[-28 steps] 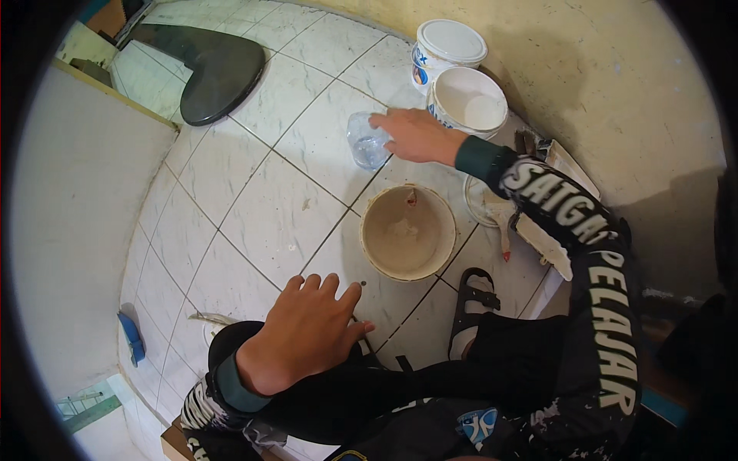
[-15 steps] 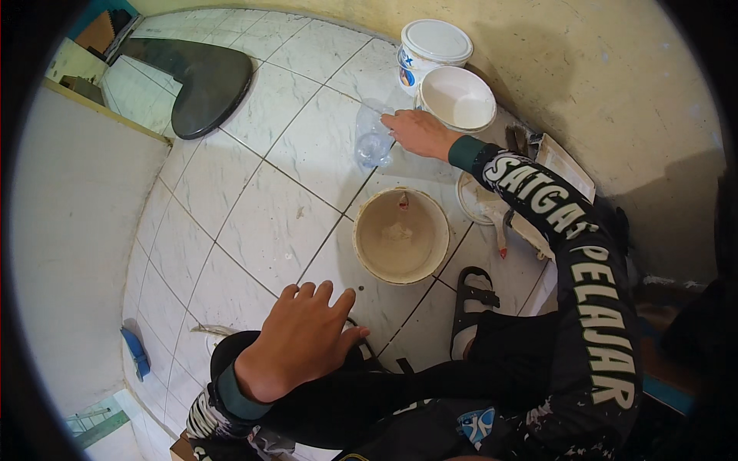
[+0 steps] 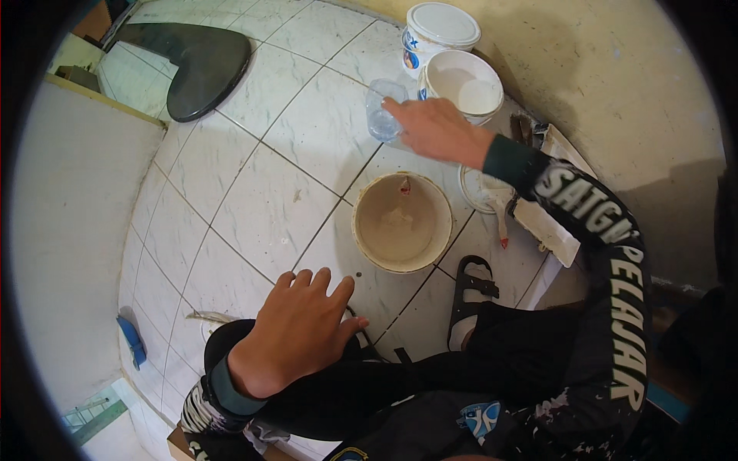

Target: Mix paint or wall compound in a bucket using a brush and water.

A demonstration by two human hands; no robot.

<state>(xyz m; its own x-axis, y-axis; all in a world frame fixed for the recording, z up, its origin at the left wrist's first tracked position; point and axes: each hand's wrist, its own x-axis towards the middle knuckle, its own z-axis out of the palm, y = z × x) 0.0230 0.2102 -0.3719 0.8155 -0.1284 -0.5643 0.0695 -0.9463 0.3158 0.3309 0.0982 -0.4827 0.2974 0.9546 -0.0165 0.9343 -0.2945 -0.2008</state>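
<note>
My right hand (image 3: 446, 131) reaches out and pinches the rim of a clear plastic cup (image 3: 381, 121), which looks like a cut bottle. The cup is over the tiles, left of an open white tub (image 3: 470, 86) with whitish stuff inside. Closer to me is a round cream bucket (image 3: 402, 257), its inside coated pale, with a small red-tipped thing at its far inner wall. My left hand (image 3: 304, 330) hangs palm down above my left knee, fingers apart, holding nothing.
Behind the open tub stands a lidded white tub (image 3: 442, 27) against the wall. Right of the bucket lie a smeared round lid (image 3: 470, 192), a red-tipped tool (image 3: 503, 223) and a pale tray (image 3: 550, 230). A dark curved panel (image 3: 211, 81) lies far left; a blue object (image 3: 131, 342) rests near the left wall.
My right hand has drawn slightly to the right with the clear cup, which now appears more upright. My left hand stays over the knee. The view has shifted a little.
</note>
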